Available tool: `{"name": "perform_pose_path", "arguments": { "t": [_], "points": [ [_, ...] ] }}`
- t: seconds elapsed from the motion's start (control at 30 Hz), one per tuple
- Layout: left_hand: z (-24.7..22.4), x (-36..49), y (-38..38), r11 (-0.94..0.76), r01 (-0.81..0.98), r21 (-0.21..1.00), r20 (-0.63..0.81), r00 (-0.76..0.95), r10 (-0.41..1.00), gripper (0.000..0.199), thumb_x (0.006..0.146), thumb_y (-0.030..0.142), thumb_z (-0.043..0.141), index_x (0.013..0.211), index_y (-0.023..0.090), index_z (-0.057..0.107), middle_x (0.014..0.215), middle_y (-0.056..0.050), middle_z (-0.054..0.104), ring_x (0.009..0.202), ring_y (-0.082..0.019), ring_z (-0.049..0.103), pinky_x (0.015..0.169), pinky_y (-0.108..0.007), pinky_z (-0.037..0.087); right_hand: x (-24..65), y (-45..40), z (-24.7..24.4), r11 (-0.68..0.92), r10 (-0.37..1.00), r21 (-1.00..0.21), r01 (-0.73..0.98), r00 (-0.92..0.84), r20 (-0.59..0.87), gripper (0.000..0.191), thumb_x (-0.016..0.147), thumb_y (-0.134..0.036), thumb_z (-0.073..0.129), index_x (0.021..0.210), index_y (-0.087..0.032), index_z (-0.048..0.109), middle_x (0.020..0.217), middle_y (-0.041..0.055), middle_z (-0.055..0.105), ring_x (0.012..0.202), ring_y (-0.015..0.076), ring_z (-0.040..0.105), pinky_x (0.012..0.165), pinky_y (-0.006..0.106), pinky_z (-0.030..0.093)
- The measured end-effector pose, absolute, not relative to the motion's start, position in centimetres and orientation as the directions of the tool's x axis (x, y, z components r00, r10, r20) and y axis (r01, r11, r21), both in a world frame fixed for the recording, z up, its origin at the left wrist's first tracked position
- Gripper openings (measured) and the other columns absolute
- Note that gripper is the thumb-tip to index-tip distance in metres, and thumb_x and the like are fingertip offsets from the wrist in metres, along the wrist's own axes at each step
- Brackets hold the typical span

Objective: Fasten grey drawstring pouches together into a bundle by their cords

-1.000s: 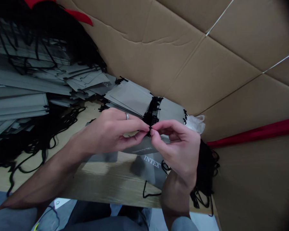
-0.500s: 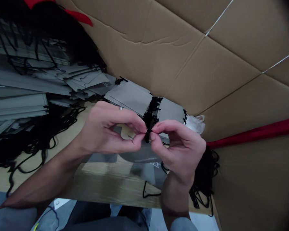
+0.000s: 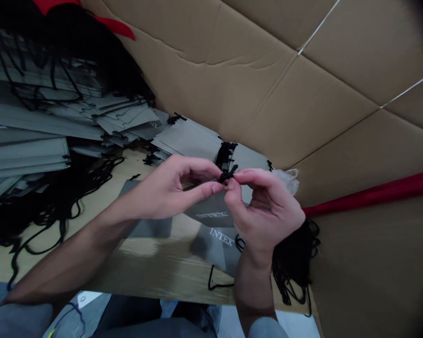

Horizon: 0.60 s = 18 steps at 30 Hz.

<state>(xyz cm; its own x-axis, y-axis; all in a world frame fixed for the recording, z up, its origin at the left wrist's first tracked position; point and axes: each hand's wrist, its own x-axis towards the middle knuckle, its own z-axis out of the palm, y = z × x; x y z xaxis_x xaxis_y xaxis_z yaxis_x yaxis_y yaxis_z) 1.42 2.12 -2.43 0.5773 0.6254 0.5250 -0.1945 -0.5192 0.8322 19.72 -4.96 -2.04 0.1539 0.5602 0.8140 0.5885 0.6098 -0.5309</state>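
A black cord point(image 3: 227, 175) with a knot in it is pinched between my two hands above the table. My left hand point(image 3: 183, 185) has its thumb and forefinger at the cord's left side. From the right, my right hand point(image 3: 264, 199) grips the cord between thumb and forefinger. Just below hangs a grey pouch point(image 3: 211, 212) with white INTEX lettering, partly hidden by my fingers. Another grey INTEX pouch point(image 3: 216, 246) lies flat on the table under it, near my right wrist.
Stacked grey pouches with black cord ends point(image 3: 190, 136) stand against the cardboard wall point(image 3: 211, 80). More grey pouches point(image 3: 24, 150) are piled at the left, with loose black cords point(image 3: 52, 206). A bundle of black cords point(image 3: 296, 258) lies at the right, below a red strip point(image 3: 370, 193).
The cord between my fingers has turned from hanging down to pointing up and right. My left fingers have loosened and straightened somewhat. The pouch's lettering now shows below.
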Motion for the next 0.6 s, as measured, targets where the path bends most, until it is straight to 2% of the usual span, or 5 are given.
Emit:
{"name": "perform_pose_path", "arguments": {
  "t": [0.1, 0.17, 0.4, 0.47, 0.6],
  "points": [
    [-2.5, 1.4, 1.8, -0.641, -0.105, 0.761, 0.596, 0.503, 0.626, 0.009, 0.107, 0.027, 0.076, 0.106, 0.019, 0.081, 0.091, -0.002, 0.086, 0.076, -0.015, 0.081, 0.063, -0.019, 0.064, 19.6, -4.7, -2.2, 0.635, 0.514, -0.492, 0.596, 0.149, 0.845, 0.023, 0.094, -0.010, 0.078, 0.100, -0.032, 0.078, 0.090, -0.0019, 0.081, 0.081, 0.0204, 0.079, 0.072, 0.039, 0.069],
    [-2.5, 1.4, 1.4, -0.739, -0.025, 0.673, 0.683, 0.403, 0.609, 0.011, 0.105, 0.025, 0.079, 0.115, 0.021, 0.080, 0.099, -0.001, 0.086, 0.079, -0.013, 0.081, 0.069, -0.020, 0.065, 19.6, -4.6, -2.3, 0.633, 0.508, -0.482, 0.606, 0.144, 0.849, 0.023, 0.095, -0.010, 0.078, 0.101, -0.032, 0.078, 0.090, -0.0020, 0.081, 0.082, 0.0203, 0.079, 0.073, 0.039, 0.069],
    [-2.7, 1.0, 1.0, -0.926, 0.164, 0.341, 0.870, 0.319, 0.376, 0.013, 0.102, 0.015, 0.078, 0.110, 0.025, 0.077, 0.097, 0.003, 0.088, 0.081, -0.012, 0.083, 0.073, -0.024, 0.064, 19.8, -5.2, -2.2, 0.598, 0.624, -0.528, 0.604, 0.064, 0.779, 0.023, 0.096, -0.009, 0.075, 0.105, -0.029, 0.078, 0.095, -0.0006, 0.082, 0.084, 0.0191, 0.078, 0.077, 0.038, 0.070],
    [-2.8, 0.9, 1.1, -0.933, 0.166, 0.320, 0.872, 0.332, 0.358, 0.013, 0.102, 0.015, 0.077, 0.109, 0.025, 0.076, 0.096, 0.003, 0.088, 0.082, -0.013, 0.084, 0.073, -0.025, 0.064, 19.9, -5.5, -2.1, 0.593, 0.650, -0.536, 0.601, 0.035, 0.759, 0.023, 0.095, -0.007, 0.075, 0.105, -0.028, 0.078, 0.097, -0.0006, 0.082, 0.086, 0.0184, 0.077, 0.079, 0.037, 0.069],
    [-2.9, 0.9, 1.0, -0.914, 0.138, 0.382, 0.846, 0.345, 0.406, 0.013, 0.101, 0.016, 0.077, 0.105, 0.028, 0.075, 0.095, 0.004, 0.087, 0.084, -0.015, 0.085, 0.073, -0.027, 0.066, 20.0, -5.7, -1.9, 0.578, 0.668, -0.561, 0.592, 0.052, 0.743, 0.020, 0.095, -0.009, 0.075, 0.101, -0.028, 0.078, 0.095, -0.0008, 0.081, 0.085, 0.0185, 0.076, 0.078, 0.037, 0.068]
  ]
}}
